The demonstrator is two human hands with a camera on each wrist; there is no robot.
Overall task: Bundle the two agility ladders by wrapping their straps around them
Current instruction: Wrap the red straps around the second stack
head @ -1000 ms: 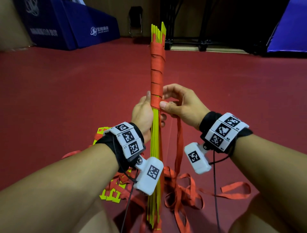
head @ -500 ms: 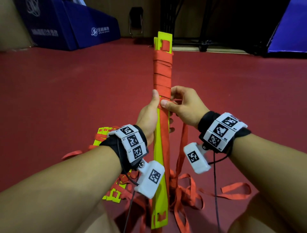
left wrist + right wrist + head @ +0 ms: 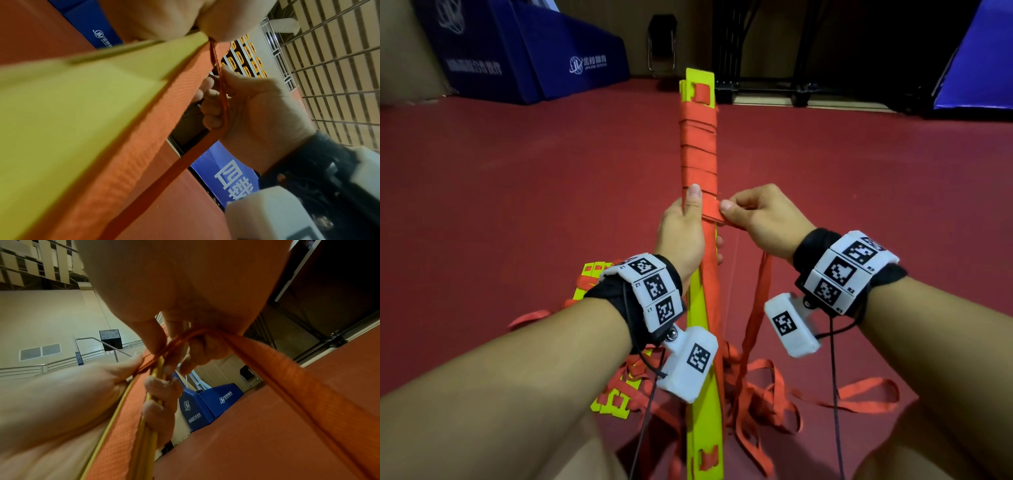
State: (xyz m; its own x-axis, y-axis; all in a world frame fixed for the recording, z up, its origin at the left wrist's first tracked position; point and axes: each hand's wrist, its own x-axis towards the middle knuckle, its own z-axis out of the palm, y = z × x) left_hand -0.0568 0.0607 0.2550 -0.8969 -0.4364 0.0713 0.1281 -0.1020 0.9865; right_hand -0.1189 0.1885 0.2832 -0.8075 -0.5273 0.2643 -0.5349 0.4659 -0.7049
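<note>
Upright before the person stands the stack of flat yellow plastic ladder rungs [image 3: 702, 342], its upper half wound in orange webbing strap [image 3: 698, 150]. Their left hand [image 3: 683, 236] grips the stack mid-height, thumb pressed along the wraps. Their right hand [image 3: 760, 219] pinches the strap just beside it. A second yellow ladder [image 3: 613, 401] lies among loose straps on the red floor [image 3: 517, 188].

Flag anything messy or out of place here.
A long tangle of loose orange webbing strap still sprawls on the red floor, unwound. The wraps on the yellow ladder bundle overlap unevenly.
</note>
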